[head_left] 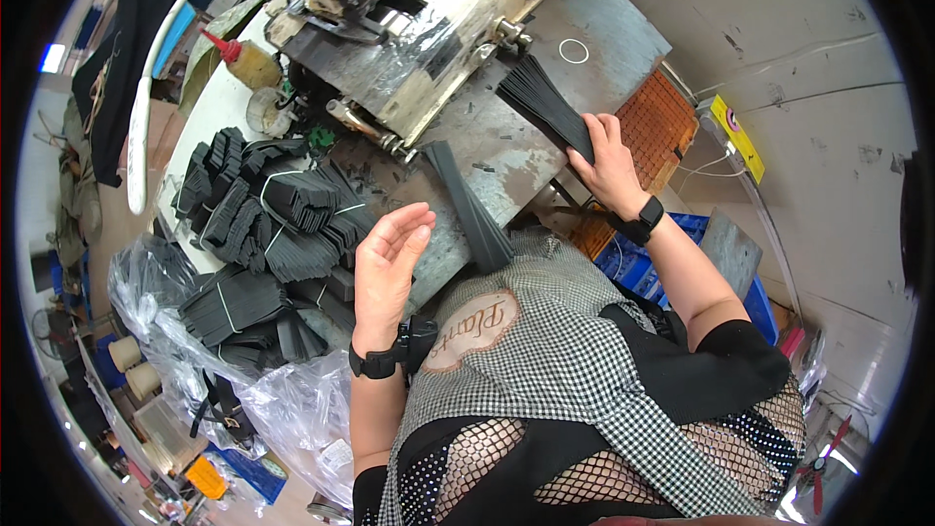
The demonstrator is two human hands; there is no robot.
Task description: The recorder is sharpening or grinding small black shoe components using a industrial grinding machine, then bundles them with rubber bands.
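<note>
My right hand (609, 161) grips the near end of a fanned bundle of thin black strips (543, 97) that lies on the worn metal table (516, 151) of a machine. My left hand (388, 268) hovers open, palm up and empty, just off the table's left edge. A second black strip bundle (469, 206) lies on the table between my hands, touched by neither. Both wrists wear black watches.
The cream machine head (429, 10) stands at the top. Several banded stacks of black strips (278, 209) are piled at the left over clear plastic bags (243, 380). A red-capped oil bottle (243, 58), a rubber band (574, 51) and blue crates (643, 268) are nearby.
</note>
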